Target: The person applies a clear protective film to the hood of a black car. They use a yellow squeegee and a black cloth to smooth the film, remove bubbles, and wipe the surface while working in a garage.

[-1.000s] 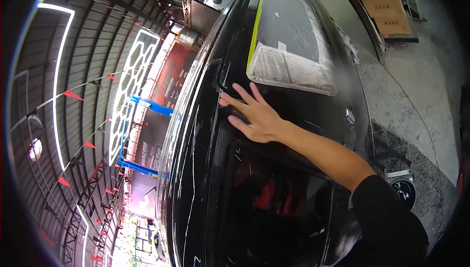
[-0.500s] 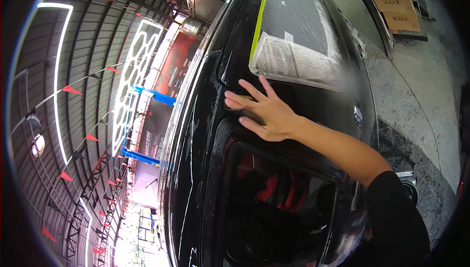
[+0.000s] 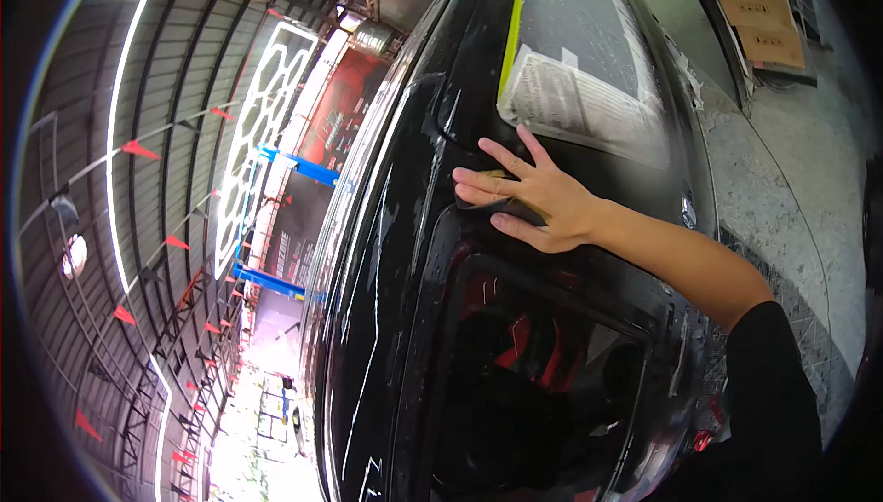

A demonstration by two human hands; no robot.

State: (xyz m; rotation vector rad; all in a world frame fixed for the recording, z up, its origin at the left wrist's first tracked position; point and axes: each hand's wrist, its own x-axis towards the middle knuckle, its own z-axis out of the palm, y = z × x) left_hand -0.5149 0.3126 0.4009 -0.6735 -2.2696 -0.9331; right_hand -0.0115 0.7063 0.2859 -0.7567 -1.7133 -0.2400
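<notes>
My right hand (image 3: 554,203) lies palm down on the glossy black body panel (image 3: 612,175) of a vehicle, between two windows. Its fingers are stretched and spread, tips toward the left. Beneath them shows a thin dark piece (image 3: 480,206) with a yellowish edge; the palm covers most of it, and I cannot tell what it is. Just above my fingertips is the corner of a window (image 3: 589,14) masked with newspaper (image 3: 552,92) and yellow-green tape (image 3: 511,33). Below my hand, a dark side window (image 3: 552,382) shows red inside. My left hand does not appear.
The wet-looking black bodywork runs down the middle. Cardboard boxes (image 3: 759,10) are stacked at the far right on the concrete floor (image 3: 782,143). At left stand blue lift arms (image 3: 308,169), and red pennants (image 3: 140,150) hang under the metal roof.
The whole view has shifted, so the vehicle and my right hand sit farther right. My hand stays on nearly the same spot of the panel, and the yellowish edge under my fingers shows more.
</notes>
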